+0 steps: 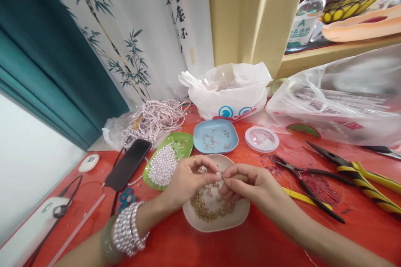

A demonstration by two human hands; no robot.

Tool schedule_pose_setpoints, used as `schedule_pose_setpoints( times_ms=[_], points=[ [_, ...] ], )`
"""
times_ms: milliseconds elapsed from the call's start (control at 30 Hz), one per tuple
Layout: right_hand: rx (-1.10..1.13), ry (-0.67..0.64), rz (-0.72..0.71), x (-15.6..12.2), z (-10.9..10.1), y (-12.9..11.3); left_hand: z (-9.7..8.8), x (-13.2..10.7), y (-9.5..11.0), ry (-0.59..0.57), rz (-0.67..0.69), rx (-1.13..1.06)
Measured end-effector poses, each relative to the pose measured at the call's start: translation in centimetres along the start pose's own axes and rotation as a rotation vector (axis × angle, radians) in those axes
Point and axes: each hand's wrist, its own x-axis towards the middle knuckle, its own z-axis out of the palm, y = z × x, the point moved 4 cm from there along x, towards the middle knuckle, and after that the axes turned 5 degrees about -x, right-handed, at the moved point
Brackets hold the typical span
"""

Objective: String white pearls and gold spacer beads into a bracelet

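Observation:
My left hand [196, 175] and my right hand [247, 181] meet over a cream dish [216, 223]. The left thumb and index finger pinch a small pale bead [218, 174]. Against it, my right thumb and index finger are closed on something tiny, mostly hidden by the fingertips. Small gold beads [208, 212] and a few loose bits lie in the dish below. Beside my left hand, a green tray [187, 139] holds many pearl beads [163, 164]. Several strands of pearl beads circle my left wrist, along with a jade-like bangle [111, 240].
Behind the dish are a blue tray [216, 148] with thin metal findings and a round clear box [262, 139]. Black-handled pliers [305, 183] and yellow-black pliers [360, 171] lie at right. A phone [128, 164], bead strands [158, 121] and a power bank [37, 225] are at left.

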Motion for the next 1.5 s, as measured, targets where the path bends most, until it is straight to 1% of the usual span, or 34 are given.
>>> schedule_pose_setpoints(
  times_ms=[100, 267, 400, 533, 667, 800, 1100, 1167, 1300, 1500],
  points=[
    [-0.004, -0.017, -0.018, 0.1, 0.0, 0.1, 0.2, -0.1, -0.1, -0.033, 0.006, 0.004],
    [-0.034, -0.021, -0.025, -0.1, 0.0, 0.1, 0.3, -0.1, -0.1, -0.045, 0.010, 0.008],
    [-0.041, -0.018, -0.009, -0.2, 0.1, -0.1, 0.2, 0.0, -0.2, -0.027, -0.014, 0.035],
    [-0.065, -0.027, -0.032, -0.3, 0.1, -0.2, 0.1, 0.0, -0.2, -0.005, -0.038, 0.057],
    [-0.098, -0.012, -0.058, -0.2, 0.1, -0.1, 0.0, 0.0, -0.1, 0.016, -0.043, 0.028],
    [-0.104, -0.023, -0.076, -0.2, 0.3, -0.1, 0.2, -0.1, -0.1, -0.018, -0.032, 0.007],
    [-0.161, -0.019, -0.135, -0.3, 0.1, 0.2, 0.3, -0.1, -0.4, -0.048, -0.079, -0.002],
    [-0.171, -0.007, -0.144, -0.3, 0.1, 0.3, 0.4, -0.1, -0.3, -0.052, -0.056, 0.000],
    [-0.137, -0.027, -0.141, -0.3, 0.2, 0.2, 0.3, -0.1, 0.0, -0.042, 0.015, 0.026],
    [-0.096, -0.064, -0.143, -0.4, 0.5, -0.5, 0.1, -0.4, 0.8, 0.016, 0.193, 0.087]
  ],
)
